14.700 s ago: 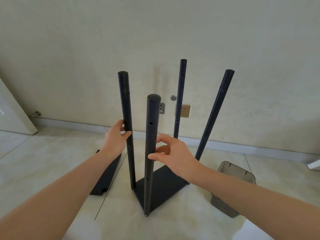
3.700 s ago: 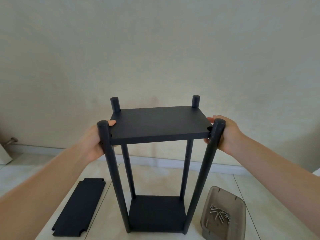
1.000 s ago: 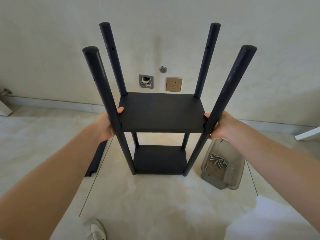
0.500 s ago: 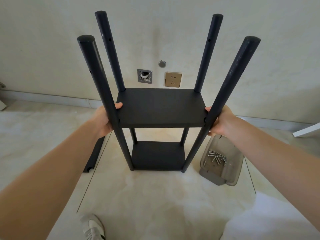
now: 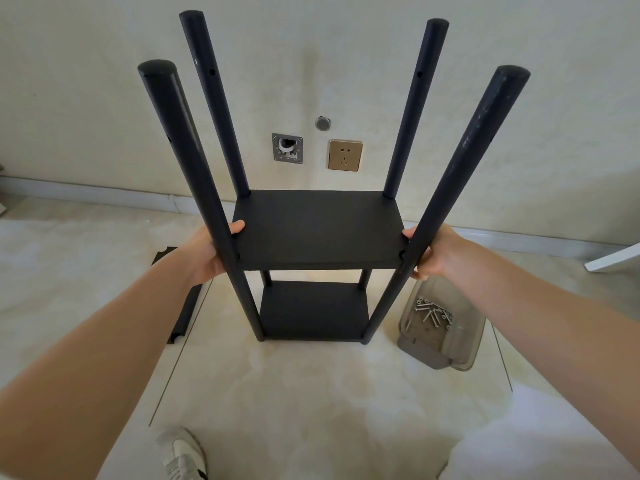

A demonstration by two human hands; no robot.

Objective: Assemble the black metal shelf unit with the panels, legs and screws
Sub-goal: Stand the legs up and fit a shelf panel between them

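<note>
Flat black metal mid panel (image 5: 318,230) sits btwn 4 black tube legs (image 5: 188,174); left hand (image 5: 211,252) grips its left edge, right hand (image 5: 427,252) its right.

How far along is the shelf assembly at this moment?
Done: bottom panel sits between four upright legs. In hand: left hand and right hand hold the middle panel partway down. Left: spare panel on the floor; screws in the tray.

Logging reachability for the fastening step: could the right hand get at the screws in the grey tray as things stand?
Probably yes, once freed. The right hand now grips the middle panel; the screws lie uncovered in the open tray just below it, nothing between.
</note>
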